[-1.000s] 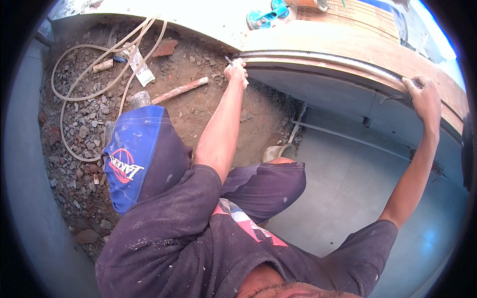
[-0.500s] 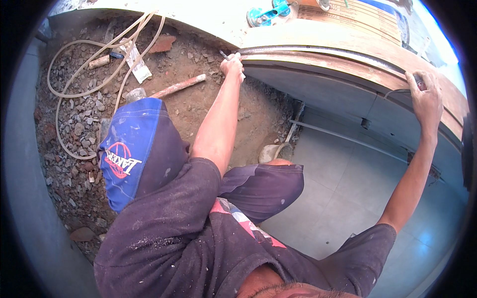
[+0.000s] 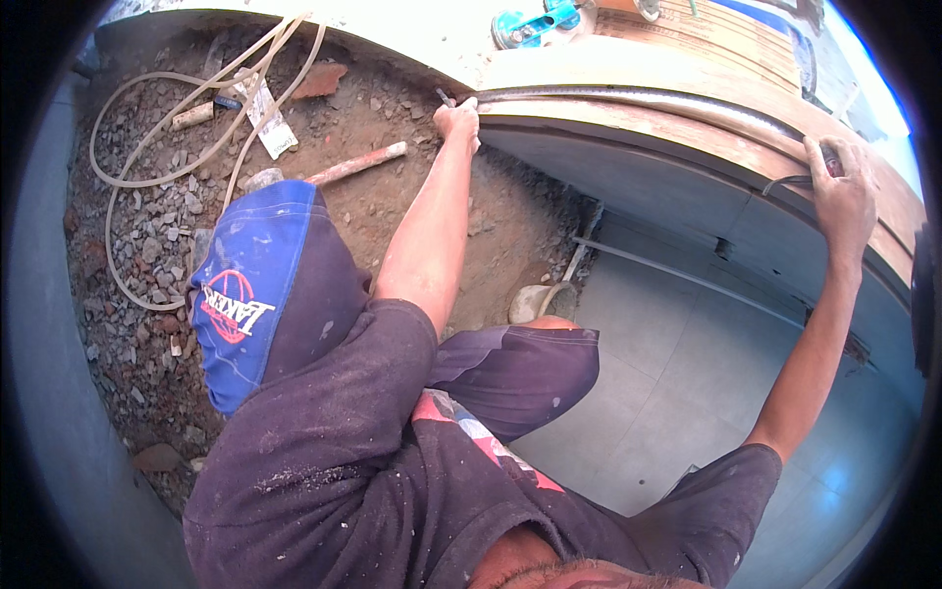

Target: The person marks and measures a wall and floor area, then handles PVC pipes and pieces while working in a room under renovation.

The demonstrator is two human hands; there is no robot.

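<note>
A metal measuring tape stretches along the upper edge of a wooden board on a grey panel. My left hand is closed at the board's left end, with a thin pen-like stick poking out of its fingers, where the tape's end seems to be. Near the board's right end, my right hand grips the tape measure's case, which is largely hidden by the fingers.
Rubble on the left holds a looped hose, a long-handled hammer and a white packet. Below the panel are grey tiles and a pale pipe. Blue suction cups and cartons sit above the board.
My left hand has moved slightly up and left. My right fingers have risen a little, and more of the tape case shows in them. The whole view has shifted slightly.
</note>
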